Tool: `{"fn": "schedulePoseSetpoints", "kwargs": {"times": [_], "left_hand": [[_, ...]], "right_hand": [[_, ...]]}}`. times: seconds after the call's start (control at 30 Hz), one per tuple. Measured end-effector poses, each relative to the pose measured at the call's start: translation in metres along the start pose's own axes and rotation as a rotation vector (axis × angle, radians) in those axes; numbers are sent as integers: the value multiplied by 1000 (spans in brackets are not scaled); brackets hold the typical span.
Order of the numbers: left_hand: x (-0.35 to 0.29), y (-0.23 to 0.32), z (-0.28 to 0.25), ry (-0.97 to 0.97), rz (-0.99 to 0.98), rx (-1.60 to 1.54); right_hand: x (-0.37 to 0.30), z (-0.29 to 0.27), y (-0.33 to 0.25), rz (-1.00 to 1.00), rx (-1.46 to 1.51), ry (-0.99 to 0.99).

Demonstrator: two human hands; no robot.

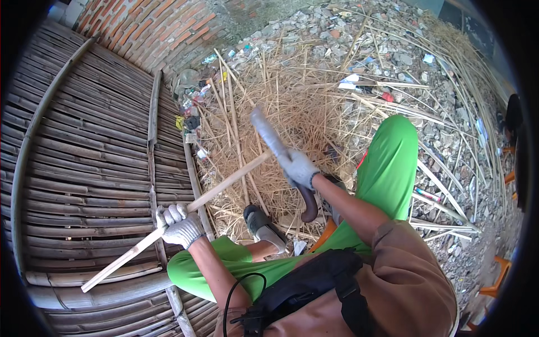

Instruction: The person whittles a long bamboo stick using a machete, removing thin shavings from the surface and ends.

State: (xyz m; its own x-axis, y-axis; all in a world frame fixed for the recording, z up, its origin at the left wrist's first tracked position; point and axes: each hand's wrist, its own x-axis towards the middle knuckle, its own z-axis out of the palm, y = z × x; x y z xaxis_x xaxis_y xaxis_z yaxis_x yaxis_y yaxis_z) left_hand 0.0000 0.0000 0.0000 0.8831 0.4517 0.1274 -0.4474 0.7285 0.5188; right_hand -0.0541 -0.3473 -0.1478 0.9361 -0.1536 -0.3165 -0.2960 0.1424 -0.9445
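Observation:
My left hand (181,226), in a pale knitted glove, is closed around a long bamboo strip (227,183). The strip slants from the lower left up toward the middle. Gloved as well, my right hand (301,169) grips a machete with a broad grey blade (266,129) and a dark, hooked handle (309,205). The blade points up and to the left and looks slightly blurred. At the strip's upper end, strip and blade meet in the picture; whether they touch I cannot tell.
Bamboo shavings (303,115) and loose strips (231,112) heap up before my feet. A slatted bamboo platform (95,185) fills the left. Beyond are stony rubble with litter (401,59) and a brick wall (163,28). Orange chair-like pieces (495,278) stand at the right.

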Motion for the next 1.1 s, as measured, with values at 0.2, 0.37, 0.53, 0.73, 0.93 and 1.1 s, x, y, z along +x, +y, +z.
{"fn": "schedulePoseSetpoints", "kwargs": {"times": [0.2, 0.37, 0.53, 0.73, 0.93, 1.1], "left_hand": [[-3, 1, -1, -58, 1, -48], [-7, -11, 4, -14, -20, -22], [-11, -4, 7, 43, 6, -13], [-12, 4, 16, -71, -29, -13], [-17, -3, 12, -85, -12, -48], [-15, 2, 16, -231, -21, -78]], "right_hand": [[16, -9, -3, 88, 66, 128], [0, 6, 1, -5, -56, -4], [12, -16, 2, 34, 91, 83], [8, -9, 18, 45, 80, 49], [11, -22, 9, 70, 180, 91], [8, -12, 16, 39, 65, 23]]}}
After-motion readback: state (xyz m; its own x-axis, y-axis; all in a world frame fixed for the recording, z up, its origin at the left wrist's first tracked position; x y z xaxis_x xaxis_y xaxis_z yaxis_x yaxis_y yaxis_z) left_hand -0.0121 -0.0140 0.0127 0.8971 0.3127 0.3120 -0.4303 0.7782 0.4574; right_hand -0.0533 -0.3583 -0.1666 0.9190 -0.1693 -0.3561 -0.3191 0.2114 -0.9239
